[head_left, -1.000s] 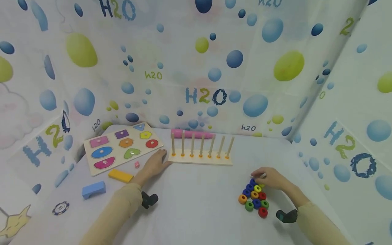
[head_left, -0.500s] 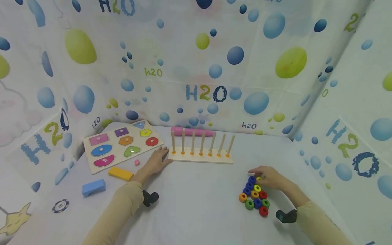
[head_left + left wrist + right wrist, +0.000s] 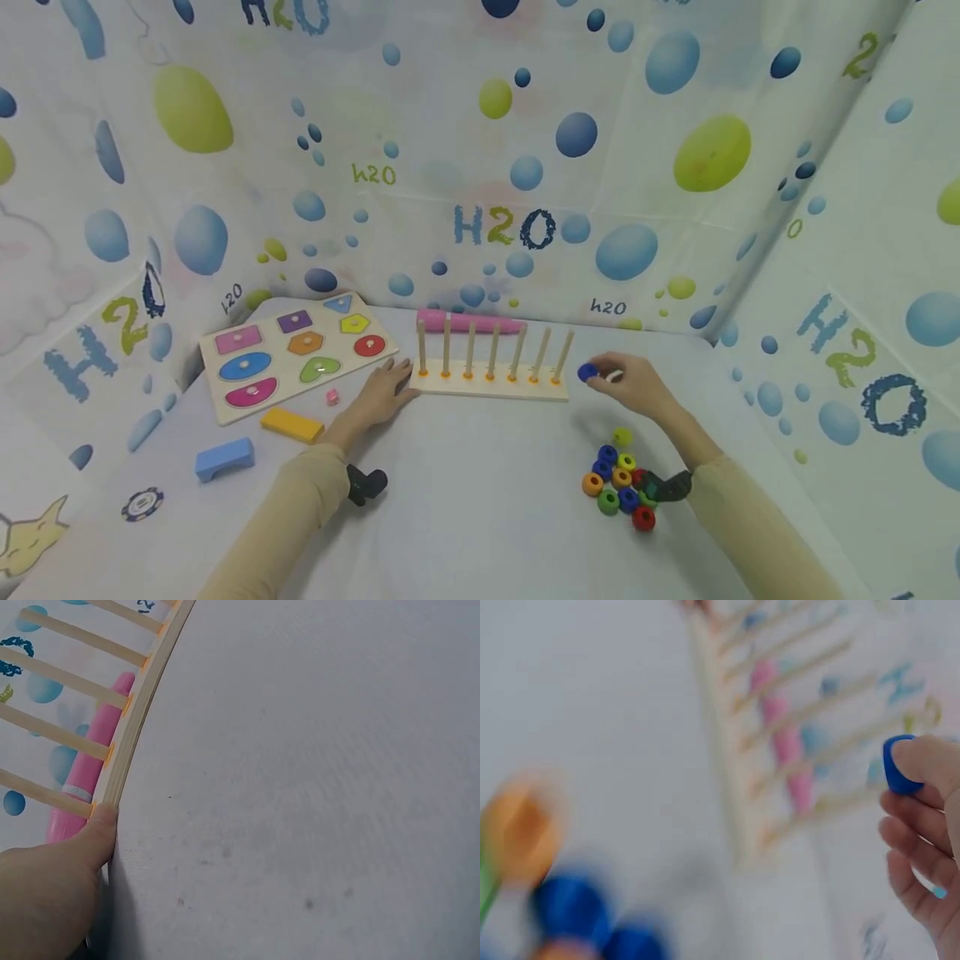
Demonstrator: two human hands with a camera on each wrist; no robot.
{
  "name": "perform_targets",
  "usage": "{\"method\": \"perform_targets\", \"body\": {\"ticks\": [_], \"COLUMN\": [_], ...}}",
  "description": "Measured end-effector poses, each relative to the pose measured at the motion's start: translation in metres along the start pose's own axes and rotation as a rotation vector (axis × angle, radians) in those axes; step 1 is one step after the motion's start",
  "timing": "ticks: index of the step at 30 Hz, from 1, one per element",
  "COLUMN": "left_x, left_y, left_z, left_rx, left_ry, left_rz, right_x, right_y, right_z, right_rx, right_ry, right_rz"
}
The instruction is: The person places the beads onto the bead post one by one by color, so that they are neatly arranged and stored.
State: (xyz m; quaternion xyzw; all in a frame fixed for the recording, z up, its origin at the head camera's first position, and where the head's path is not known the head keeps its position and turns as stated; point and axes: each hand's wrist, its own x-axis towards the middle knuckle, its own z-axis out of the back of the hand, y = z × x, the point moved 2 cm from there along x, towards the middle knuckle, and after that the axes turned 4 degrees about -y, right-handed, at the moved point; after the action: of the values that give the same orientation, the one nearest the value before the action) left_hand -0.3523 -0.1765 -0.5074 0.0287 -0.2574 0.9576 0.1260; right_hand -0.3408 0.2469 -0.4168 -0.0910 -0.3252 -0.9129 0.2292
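Observation:
My right hand (image 3: 633,385) is raised above the table, pinching a blue ring (image 3: 587,372) between thumb and fingertips, just right of the wooden peg stand (image 3: 491,386). In the right wrist view the same blue ring (image 3: 901,765) shows under the thumb, the other fingers loosely bent. The stand has a row of several bare upright pegs. My left hand (image 3: 382,394) lies flat at the stand's left end, fingers extended. Its thumb (image 3: 103,825) touches the base's front corner in the left wrist view. Below the right wrist sits a cluster of coloured rings (image 3: 622,477), partly covered by the wrist camera.
A shape puzzle board (image 3: 300,354) lies at the back left. Near it are a pink die (image 3: 332,397), a yellow block (image 3: 292,425), a blue arched block (image 3: 225,459) and a poker chip (image 3: 142,504). Behind the stand lies a pink bottle-shaped object (image 3: 471,322).
My right hand has picked a blue ring from the top of the cluster and carried it up and left toward the stand. A yellow-green ring is uncovered. The left hand stays put.

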Motion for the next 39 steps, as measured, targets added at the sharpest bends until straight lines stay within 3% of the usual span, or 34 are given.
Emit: {"method": "perform_targets", "body": {"ticks": [7,10,14,25,32,39], "left_x": [0.006,0.007,0.009,0.013,0.004,-0.002], "left_y": [-0.003,-0.006,-0.009,-0.018,-0.011,-0.002], "left_z": [0.001,-0.002,-0.006,-0.009,-0.005,0.001], "left_rx": [0.01,0.007,0.013,0.021,0.02,0.028], "left_ry": [-0.013,-0.003,0.006,0.011,0.005,-0.007], "left_rz": [-0.032,-0.021,-0.024,-0.055,-0.018,-0.025], "right_x": [0.084,0.11,0.134,0.157,0.16,0.164], "right_y": [0.075,0.1,0.125,0.15,0.164,0.172], "right_z": [-0.024,-0.046,-0.075,-0.109,-0.124,-0.134], "right_rx": [0.044,0.03,0.002,-0.066,-0.03,-0.058], "right_ry": [-0.107,-0.074,0.037,0.077,0.1,0.146], "right_rz": [0.122,0.165,0.203,0.187,0.206,0.189]}}
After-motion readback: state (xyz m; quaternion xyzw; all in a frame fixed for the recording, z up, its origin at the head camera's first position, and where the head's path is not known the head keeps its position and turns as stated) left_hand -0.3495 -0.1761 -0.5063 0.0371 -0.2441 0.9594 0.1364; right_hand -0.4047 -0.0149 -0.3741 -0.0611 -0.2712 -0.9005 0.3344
